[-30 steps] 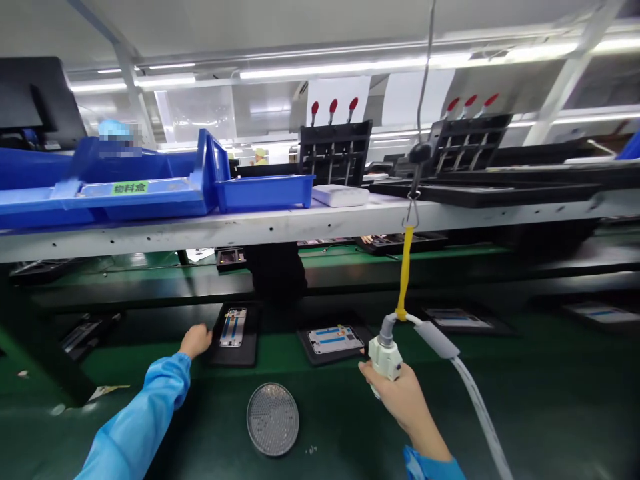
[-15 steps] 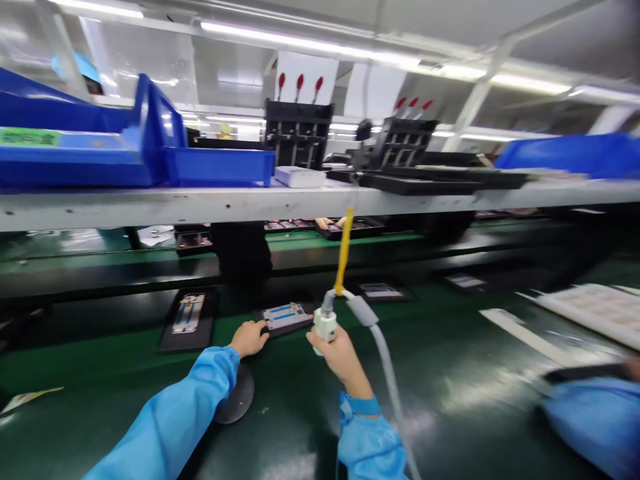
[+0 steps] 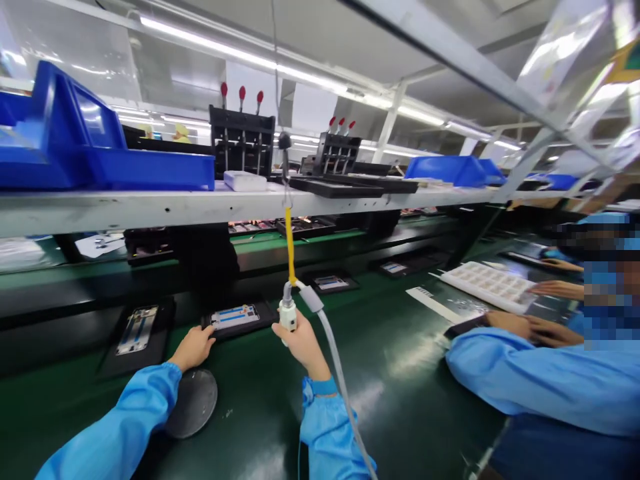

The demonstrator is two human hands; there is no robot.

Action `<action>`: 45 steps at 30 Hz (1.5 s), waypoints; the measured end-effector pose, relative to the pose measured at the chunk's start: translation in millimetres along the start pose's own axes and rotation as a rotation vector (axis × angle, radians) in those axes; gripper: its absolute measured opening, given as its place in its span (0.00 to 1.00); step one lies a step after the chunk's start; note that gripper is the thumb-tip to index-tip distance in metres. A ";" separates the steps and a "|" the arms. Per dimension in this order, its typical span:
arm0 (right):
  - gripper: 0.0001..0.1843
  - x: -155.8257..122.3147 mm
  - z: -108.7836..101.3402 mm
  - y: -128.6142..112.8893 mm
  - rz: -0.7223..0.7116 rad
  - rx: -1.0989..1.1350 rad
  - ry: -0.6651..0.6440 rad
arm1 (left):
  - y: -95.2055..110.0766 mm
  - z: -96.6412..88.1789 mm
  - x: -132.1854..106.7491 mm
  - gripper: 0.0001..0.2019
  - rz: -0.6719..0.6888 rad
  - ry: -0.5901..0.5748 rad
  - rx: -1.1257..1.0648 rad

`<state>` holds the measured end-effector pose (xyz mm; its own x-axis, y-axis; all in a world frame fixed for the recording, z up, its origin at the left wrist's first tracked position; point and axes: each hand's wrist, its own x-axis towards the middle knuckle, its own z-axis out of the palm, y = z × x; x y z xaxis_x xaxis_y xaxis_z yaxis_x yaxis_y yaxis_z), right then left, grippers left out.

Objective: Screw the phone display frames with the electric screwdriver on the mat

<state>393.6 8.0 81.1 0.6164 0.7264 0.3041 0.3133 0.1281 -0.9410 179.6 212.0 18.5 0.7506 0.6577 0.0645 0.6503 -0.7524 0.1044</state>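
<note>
Hose-fed handheld tool (image 3: 287,315) gripped in the curled fingers of right hand (image 3: 303,348); left hand (image 3: 192,349), fingers slightly spread, lies at the edge of black tray (image 3: 265,328) holding a phone frame (image 3: 235,317).

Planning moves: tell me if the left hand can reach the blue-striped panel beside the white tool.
Likely yes. The left hand is at the black tray's edge, nothing between it and the blue-striped panel; the right hand, holding the white tool, is off to the side.
</note>
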 end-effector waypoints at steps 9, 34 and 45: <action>0.28 3.2 -14.6 12.6 0.101 0.076 0.192 | -16.1 -40.6 -228.7 0.09 0.080 0.229 -0.064; 0.13 -67.9 128.1 -6.3 0.067 0.288 -0.211 | 59.6 -18.5 -293.2 0.35 0.403 -0.105 -0.089; 0.11 -82.6 164.3 0.3 0.148 0.312 -0.225 | 51.4 4.2 -270.7 0.31 0.438 0.034 -0.146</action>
<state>224.1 59.0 31.2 0.4543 0.8773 0.1549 -0.0218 0.1847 -0.9825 10.3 -4.8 2.2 0.9451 0.2814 0.1662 0.2475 -0.9484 0.1983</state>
